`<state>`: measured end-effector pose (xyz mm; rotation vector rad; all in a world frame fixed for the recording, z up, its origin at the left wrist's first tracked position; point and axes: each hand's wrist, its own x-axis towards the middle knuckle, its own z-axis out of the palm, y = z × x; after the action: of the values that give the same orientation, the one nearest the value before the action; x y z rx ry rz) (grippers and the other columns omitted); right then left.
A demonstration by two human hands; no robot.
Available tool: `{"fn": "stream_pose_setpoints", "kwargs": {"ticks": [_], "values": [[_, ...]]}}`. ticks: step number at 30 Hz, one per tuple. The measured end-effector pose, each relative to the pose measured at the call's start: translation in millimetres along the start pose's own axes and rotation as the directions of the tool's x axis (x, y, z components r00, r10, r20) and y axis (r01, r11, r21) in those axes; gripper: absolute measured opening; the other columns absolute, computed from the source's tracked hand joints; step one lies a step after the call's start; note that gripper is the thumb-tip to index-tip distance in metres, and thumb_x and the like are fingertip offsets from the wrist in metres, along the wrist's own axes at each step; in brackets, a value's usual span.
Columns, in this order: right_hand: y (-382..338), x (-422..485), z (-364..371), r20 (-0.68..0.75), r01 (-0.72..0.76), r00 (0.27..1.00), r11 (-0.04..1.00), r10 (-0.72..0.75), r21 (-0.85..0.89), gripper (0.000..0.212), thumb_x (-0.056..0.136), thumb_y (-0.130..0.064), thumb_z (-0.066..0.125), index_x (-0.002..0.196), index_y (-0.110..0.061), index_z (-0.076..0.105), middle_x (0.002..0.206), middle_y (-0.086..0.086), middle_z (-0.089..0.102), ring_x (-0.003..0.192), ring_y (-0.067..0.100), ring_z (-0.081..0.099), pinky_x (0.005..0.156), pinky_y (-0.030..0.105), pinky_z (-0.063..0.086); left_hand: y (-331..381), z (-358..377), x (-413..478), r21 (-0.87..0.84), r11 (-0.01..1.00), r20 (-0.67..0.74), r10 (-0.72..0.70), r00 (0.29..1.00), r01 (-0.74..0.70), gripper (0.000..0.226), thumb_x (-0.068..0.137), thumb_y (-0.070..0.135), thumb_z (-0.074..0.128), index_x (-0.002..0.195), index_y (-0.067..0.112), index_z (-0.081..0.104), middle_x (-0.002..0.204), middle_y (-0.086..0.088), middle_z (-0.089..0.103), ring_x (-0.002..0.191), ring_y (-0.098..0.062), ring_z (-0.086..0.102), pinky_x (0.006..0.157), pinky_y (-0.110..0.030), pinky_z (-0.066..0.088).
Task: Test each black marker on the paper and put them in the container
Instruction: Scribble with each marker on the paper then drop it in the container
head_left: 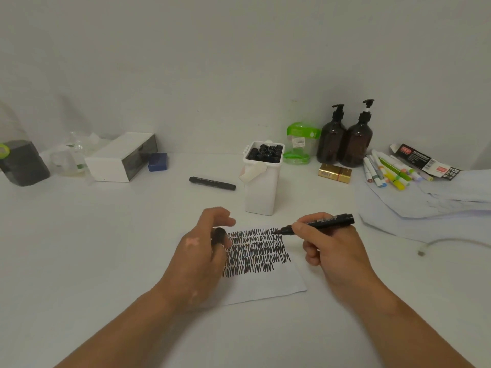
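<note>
Leftmost on the tabletop (79,235) stand a dark jar (22,163) and a white box (119,158), with a small blue block (158,161) just beside the box. Further right a capped black marker (212,183) lies flat, apart from everything. The left hand (202,248) rests on the left edge of the paper (265,285); its grip is curled around a black cap (219,235), the upper fingers loosely spread above it. Rows of black zigzag scribble (255,253) cover the top of the sheet. Behind the paper stands the white container (261,192), upright and packed with black markers (265,152) on end. The right hand (332,251) holds its grip pinched on an uncapped black marker (326,221), whose tip meets the scribble's top right corner. White print runs along its barrel, too small to read. Against the wall are a green-lidded jar (300,142) with an illegible sticker, two brown pump bottles (345,139) and a gold box (334,173). Far right, coloured markers (388,171) lie beside a black package (425,162) whose text cannot be read.
</note>
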<state>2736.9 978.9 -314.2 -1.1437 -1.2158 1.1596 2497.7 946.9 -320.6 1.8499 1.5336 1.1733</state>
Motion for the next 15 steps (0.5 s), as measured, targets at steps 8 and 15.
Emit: {"fn": "stream_pose_setpoints", "kwargs": {"ticks": [8, 15], "values": [[-12.2, -4.2, 2.8, 0.122, -0.081, 0.991, 0.953, 0.047, 0.292, 0.011, 0.078, -0.02, 0.067, 0.076, -0.01, 0.07, 0.064, 0.018, 0.063, 0.051, 0.023, 0.055, 0.044, 0.029, 0.046, -5.5, -2.7, 5.0, -0.248, 0.964, -0.007, -0.097, 0.995, 0.092, 0.028, 0.088, 0.009, 0.074, 0.095, 0.036, 0.074, 0.095, 0.01, 0.078, 0.089, -0.012, 0.074, 0.082, -0.03, 0.058], [-15.7, -9.7, 5.9, 0.128, -0.005, 0.991, 0.971, -0.027, 0.237, 0.01, 0.078, -0.023, 0.072, 0.077, -0.015, 0.077, 0.067, 0.017, 0.069, 0.051, 0.021, 0.059, 0.045, 0.027, 0.048, -3.7, -2.9, 3.9, -0.307, 0.949, 0.067, -0.055, 0.996, 0.073, 0.029, 0.09, 0.007, 0.072, 0.096, 0.036, 0.074, 0.098, 0.006, 0.078, 0.089, -0.013, 0.073, 0.077, -0.018, 0.055]]}}
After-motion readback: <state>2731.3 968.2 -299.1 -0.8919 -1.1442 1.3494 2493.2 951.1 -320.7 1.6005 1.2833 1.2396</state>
